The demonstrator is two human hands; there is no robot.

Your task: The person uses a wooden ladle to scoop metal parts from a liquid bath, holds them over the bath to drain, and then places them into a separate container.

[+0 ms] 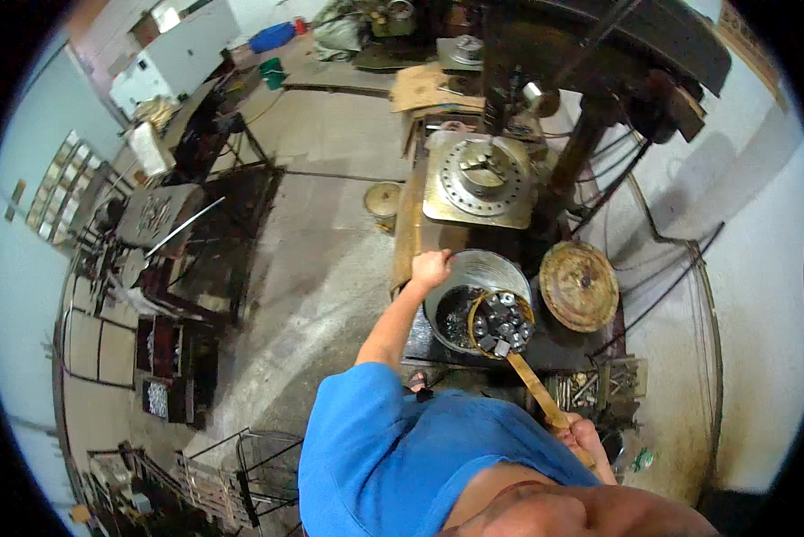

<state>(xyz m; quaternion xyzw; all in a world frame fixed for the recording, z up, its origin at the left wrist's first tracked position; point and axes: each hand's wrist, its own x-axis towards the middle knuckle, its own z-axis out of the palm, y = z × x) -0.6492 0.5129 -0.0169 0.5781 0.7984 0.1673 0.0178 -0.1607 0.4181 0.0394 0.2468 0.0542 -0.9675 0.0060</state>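
Note:
My left hand (pixel 431 268) is closed on the upper left rim of a round metal tub (pixel 496 263). Low on the right, my right hand (pixel 582 436) is wrapped round the wooden handle of a long-handled scoop (pixel 536 388). The scoop's round bowl overlaps the right side of the tub's mouth; whether it rests on the rim I cannot tell. Dark, blocky metal pieces (pixel 502 320), several with holes like nuts, fill the bowl. Beside it, dark bits (pixel 458 309) cover the visible bottom of the tub.
Beyond the tub, a chuck (pixel 482 170) sits on a square metal plate (pixel 436 192) under a machine column. A rusty round lid (pixel 579 286) stands right of the tub. A lidded can (pixel 383 200) is on the floor; a workbench (pixel 165 215) stands left.

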